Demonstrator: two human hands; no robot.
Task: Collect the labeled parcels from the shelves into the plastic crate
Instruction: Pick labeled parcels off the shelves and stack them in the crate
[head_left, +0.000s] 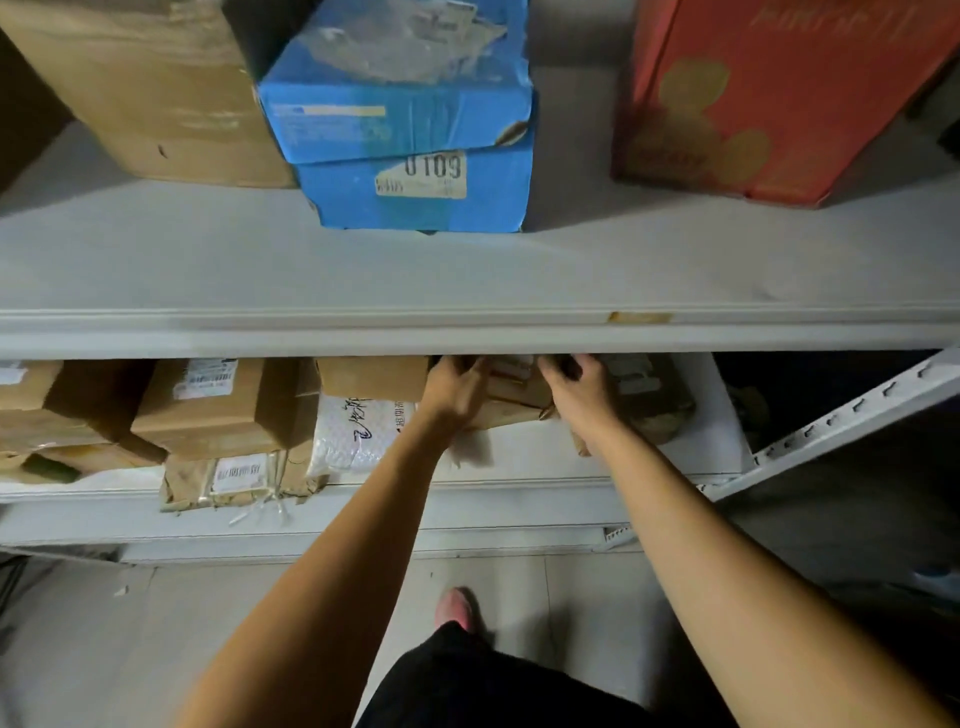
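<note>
**A:** where's the parcel at rn?

**B:** lower shelf (519, 462), middle-right. Your left hand (456, 391) has fingers curled round its left end, brown parcel (511, 396) in between, and your right hand (577, 389) hooks fingers over its right end.

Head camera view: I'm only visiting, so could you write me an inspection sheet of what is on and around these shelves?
Surface: white upper shelf and lower shelf, both loaded.
Job's things: brown parcel on the lower shelf between both hands; labeled cardboard parcels and a white mailer to its left; plastic crate not seen.
Clutter: two stacked blue boxes, a red box and a brown carton on the upper shelf.
Hands: left hand and right hand each grip the brown parcel; fingertips partly hidden under the shelf edge.
Cables: nothing seen.
Surroundings: pale tiled floor, a pink shoe below.
</note>
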